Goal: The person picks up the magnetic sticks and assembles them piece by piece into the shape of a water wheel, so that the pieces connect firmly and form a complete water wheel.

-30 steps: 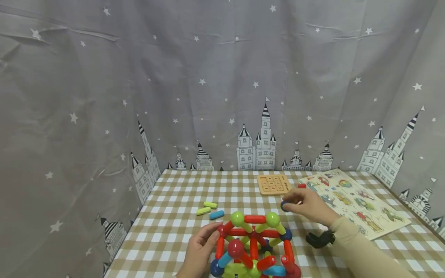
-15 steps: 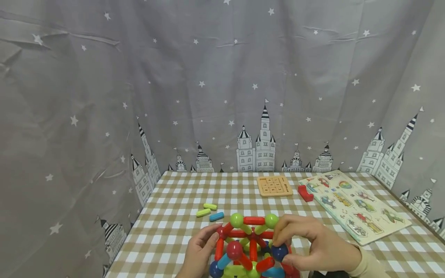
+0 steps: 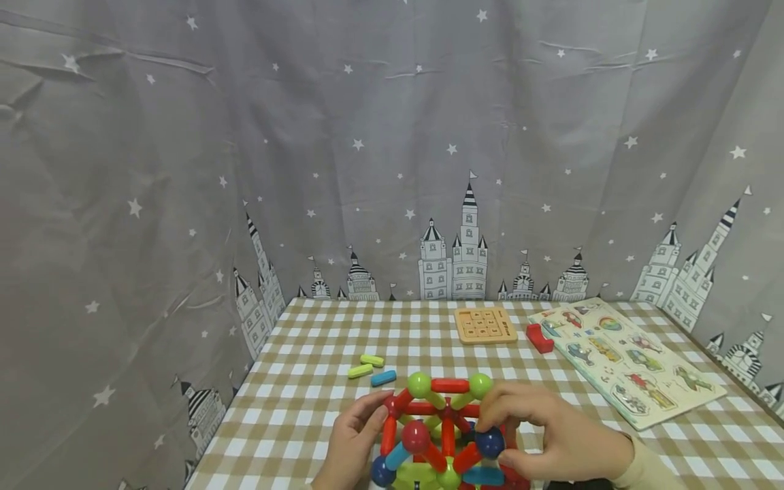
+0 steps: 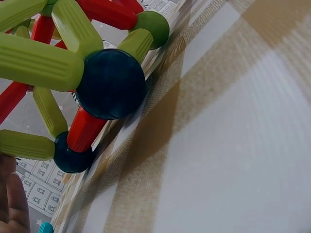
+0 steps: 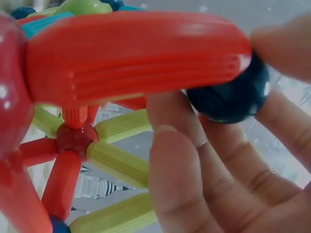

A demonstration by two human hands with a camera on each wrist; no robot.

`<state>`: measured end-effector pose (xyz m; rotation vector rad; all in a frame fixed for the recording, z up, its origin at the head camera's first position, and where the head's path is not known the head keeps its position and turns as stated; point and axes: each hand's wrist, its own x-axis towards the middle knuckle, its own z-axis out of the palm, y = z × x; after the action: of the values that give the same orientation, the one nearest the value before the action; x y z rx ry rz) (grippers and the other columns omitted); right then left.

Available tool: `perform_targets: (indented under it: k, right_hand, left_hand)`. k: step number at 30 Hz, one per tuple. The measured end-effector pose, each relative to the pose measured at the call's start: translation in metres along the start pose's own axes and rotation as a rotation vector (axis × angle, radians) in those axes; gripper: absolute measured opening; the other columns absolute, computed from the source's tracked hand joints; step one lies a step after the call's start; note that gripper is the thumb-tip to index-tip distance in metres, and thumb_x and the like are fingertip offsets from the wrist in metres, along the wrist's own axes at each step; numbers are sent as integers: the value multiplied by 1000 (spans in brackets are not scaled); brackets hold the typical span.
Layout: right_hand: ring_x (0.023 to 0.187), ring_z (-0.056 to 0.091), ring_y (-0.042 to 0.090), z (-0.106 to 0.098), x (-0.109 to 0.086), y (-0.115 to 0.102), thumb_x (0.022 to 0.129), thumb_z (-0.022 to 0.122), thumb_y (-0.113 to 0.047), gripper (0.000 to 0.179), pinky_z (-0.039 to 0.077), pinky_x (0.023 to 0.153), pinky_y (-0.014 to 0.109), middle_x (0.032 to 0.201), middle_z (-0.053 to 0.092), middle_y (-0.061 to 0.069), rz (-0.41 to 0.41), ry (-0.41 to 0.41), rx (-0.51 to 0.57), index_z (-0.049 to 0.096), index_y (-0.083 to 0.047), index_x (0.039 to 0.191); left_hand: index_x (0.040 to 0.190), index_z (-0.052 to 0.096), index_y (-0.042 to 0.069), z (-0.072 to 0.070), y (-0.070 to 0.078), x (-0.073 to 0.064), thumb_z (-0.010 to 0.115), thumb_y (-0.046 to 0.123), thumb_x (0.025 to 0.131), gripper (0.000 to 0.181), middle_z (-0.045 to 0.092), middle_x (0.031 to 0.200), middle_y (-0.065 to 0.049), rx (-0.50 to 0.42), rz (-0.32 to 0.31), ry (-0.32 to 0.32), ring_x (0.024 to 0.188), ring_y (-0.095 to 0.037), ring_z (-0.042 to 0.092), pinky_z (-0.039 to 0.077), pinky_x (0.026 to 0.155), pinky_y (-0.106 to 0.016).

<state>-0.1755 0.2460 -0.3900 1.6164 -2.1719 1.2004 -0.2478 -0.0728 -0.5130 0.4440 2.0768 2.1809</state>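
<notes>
A frame of magnetic building sticks and balls, in red, green and blue, stands at the front of the table. My right hand pinches a dark blue ball between thumb and fingers at the frame's right side. In the right wrist view, the ball touches the free end of a red stick. My left hand holds the frame's left side, thumb and fingers at a red ball. Only some left fingers show in the left wrist view.
Two green sticks and a blue stick lie behind the frame on the left. Farther back are a wooden number puzzle, a red bridge-shaped block and a picture puzzle board. A grey curtain hangs behind the table.
My right hand has carried the dark blue ball from beside the number puzzle to the frame, onto the red stick's end. The red block came into fuller view. My left hand has stayed put.
</notes>
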Motion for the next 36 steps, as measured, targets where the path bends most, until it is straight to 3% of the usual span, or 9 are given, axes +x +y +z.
perform_targets:
  k: [5, 9, 17, 24, 28, 32, 36]
  right_hand:
    - [106, 60, 15, 0, -5, -2, 87, 78, 0, 50, 58, 71, 24, 126, 60, 9, -17, -39, 26, 60, -10, 132]
    - [103, 61, 16, 2, -7, 0, 86, 77, 6, 53, 59, 68, 25, 127, 60, 13, -9, -42, 80, 58, -8, 134]
    - [107, 63, 16, 4, -8, 3, 85, 81, 2, 50, 58, 82, 31, 122, 68, 7, 34, 40, -27, 64, -12, 130]
    - [97, 62, 11, 6, -14, 0, 88, 79, -1, 53, 58, 71, 24, 122, 64, 5, 91, 60, -89, 64, -12, 137]
    - [96, 62, 13, 10, -16, 5, 86, 81, -1, 53, 57, 68, 22, 120, 64, 8, 49, 87, -57, 64, -11, 135]
    - [92, 61, 11, 14, -12, 7, 84, 82, -1, 55, 54, 69, 19, 117, 66, 10, -41, 114, -104, 64, -9, 135]
    - [89, 61, 10, 17, -10, 5, 81, 83, 2, 56, 54, 71, 21, 115, 67, 10, -43, 139, -129, 65, -10, 132]
  left_hand:
    - [137, 62, 4, 0, 0, 0, 62, 29, 104, 41, 69, 128, -19, 19, 14, 16, 101, -21, 73, 62, 82, -30]
    - [137, 62, 4, 0, 1, 0, 63, 31, 103, 43, 69, 129, -19, 33, 6, 18, 102, -21, 73, 62, 81, -29]
    - [138, 61, 4, 1, 1, 0, 63, 32, 103, 44, 67, 132, -20, 31, -2, 11, 103, -17, 72, 61, 83, -28]
    - [137, 62, 4, 2, 0, 1, 63, 31, 103, 44, 67, 132, -20, 19, 5, 11, 103, -16, 73, 61, 82, -29]
    - [137, 62, 4, 2, 0, 1, 63, 29, 104, 42, 67, 131, -20, 20, 11, 14, 102, -16, 73, 61, 82, -30]
    - [137, 62, 4, 2, 1, 0, 63, 29, 103, 42, 68, 131, -20, 17, 9, 19, 102, -16, 73, 61, 83, -30]
    - [137, 62, 4, 2, 1, 0, 64, 30, 103, 42, 68, 132, -20, 13, 4, 21, 103, -17, 73, 61, 83, -29]
